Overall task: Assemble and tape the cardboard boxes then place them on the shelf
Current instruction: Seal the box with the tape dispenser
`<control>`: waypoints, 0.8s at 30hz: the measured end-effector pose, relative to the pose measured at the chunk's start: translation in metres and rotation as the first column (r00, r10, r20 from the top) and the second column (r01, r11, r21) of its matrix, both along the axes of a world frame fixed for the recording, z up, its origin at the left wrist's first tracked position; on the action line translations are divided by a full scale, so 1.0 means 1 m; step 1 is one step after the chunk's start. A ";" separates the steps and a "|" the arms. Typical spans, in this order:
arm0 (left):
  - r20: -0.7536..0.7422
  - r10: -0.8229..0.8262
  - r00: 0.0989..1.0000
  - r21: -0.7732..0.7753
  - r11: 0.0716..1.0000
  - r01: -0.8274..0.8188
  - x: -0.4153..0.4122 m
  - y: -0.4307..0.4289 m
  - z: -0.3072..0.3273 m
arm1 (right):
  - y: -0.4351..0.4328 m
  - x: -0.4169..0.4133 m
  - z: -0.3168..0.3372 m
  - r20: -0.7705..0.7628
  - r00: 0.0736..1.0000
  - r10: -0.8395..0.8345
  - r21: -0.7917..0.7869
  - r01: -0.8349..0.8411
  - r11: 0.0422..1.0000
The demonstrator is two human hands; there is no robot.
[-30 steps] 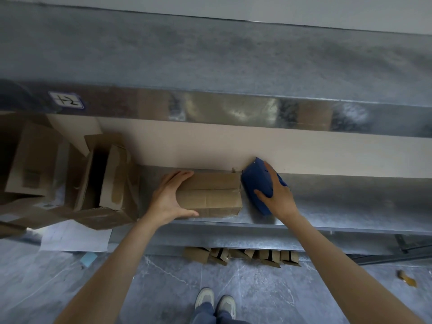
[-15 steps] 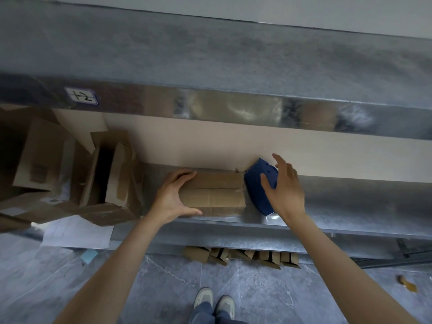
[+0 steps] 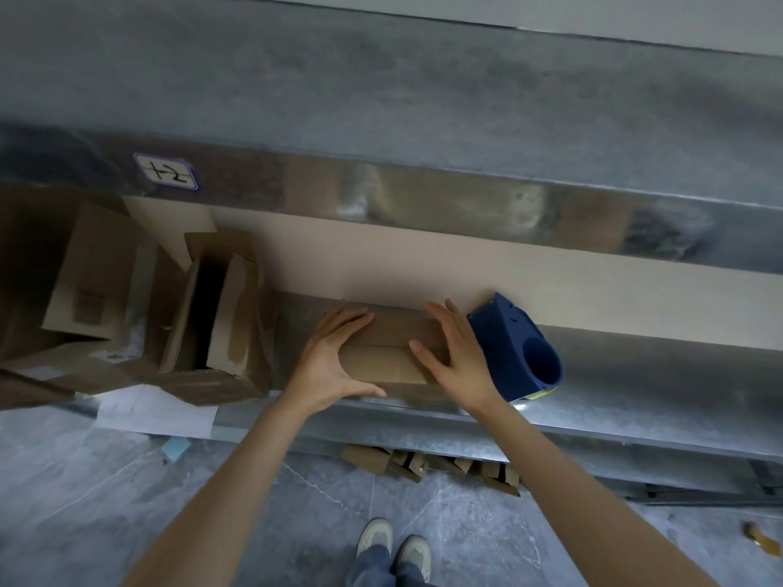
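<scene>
A small brown cardboard box (image 3: 383, 353) lies on the metal shelf (image 3: 635, 400), its top flaps folded shut along a middle seam. My left hand (image 3: 332, 360) grips its left end, thumb along the front. My right hand (image 3: 455, 355) rests on the box's right end, fingers over the top and thumb on the flap. A blue tape dispenser (image 3: 519, 349) stands free on the shelf just right of my right hand.
Larger open cardboard boxes (image 3: 220, 315) and flattened cartons (image 3: 91, 273) crowd the shelf's left side, with a paper sheet (image 3: 156, 413) hanging off the edge. An upper shelf (image 3: 423, 120) overhangs. Folded cardboard pieces (image 3: 428, 461) lie on the floor below, near my shoes (image 3: 394, 548).
My right hand let go of the blue tape dispenser, which now stands on the shelf, and moved left onto the box's right end. My left hand stayed on the box.
</scene>
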State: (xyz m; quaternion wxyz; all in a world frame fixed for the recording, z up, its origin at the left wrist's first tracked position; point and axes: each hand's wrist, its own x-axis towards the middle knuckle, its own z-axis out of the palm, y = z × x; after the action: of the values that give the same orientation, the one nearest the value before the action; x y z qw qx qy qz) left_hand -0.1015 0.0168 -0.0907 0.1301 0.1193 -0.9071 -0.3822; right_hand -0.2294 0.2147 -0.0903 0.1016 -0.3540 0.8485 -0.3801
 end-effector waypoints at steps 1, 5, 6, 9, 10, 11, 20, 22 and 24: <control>-0.001 -0.002 1.000 -0.002 1.000 0.002 0.000 -0.001 -0.001 | -0.001 -0.001 -0.001 -0.001 1.000 -0.003 -0.007 0.003 1.000; 0.009 -0.016 1.000 0.001 1.000 0.016 0.001 -0.002 -0.004 | 0.001 -0.001 -0.002 -0.069 0.996 0.050 0.038 -0.048 0.998; 0.006 -0.022 1.000 -0.003 1.000 0.022 0.001 -0.002 -0.005 | 0.002 -0.002 -0.001 -0.106 0.991 0.084 0.065 -0.077 0.995; -0.035 -0.075 0.997 -0.107 0.992 0.071 0.002 -0.004 -0.008 | 0.005 -0.004 0.001 -0.250 0.945 0.210 0.179 -0.168 0.969; -0.040 -0.096 0.995 -0.163 0.983 0.089 0.002 -0.005 -0.009 | 0.006 -0.005 0.002 -0.288 0.924 0.251 0.212 -0.194 0.958; -0.040 -0.113 0.993 -0.217 0.971 0.102 0.002 -0.006 -0.009 | 0.006 -0.006 0.003 -0.313 0.904 0.291 0.239 -0.221 0.946; -0.002 -0.263 0.965 -0.468 0.853 0.231 0.002 -0.014 -0.011 | 0.009 -0.015 0.010 -0.310 0.789 0.531 0.470 -0.358 0.807; 0.006 -0.255 0.967 -0.475 0.850 0.227 0.002 -0.014 -0.009 | 0.008 -0.016 0.010 -0.308 0.774 0.553 0.507 -0.358 0.784; 0.022 -0.240 0.971 -0.477 0.851 0.221 0.003 -0.013 -0.007 | 0.008 -0.016 0.011 -0.306 0.769 0.561 0.533 -0.349 0.770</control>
State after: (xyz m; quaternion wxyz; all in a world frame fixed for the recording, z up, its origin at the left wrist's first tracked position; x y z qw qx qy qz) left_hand -0.0986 0.0042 -0.0972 0.1262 -0.0332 -0.9780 -0.1629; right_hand -0.2456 0.2224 -0.0797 0.0729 -0.5988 0.7963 -0.0451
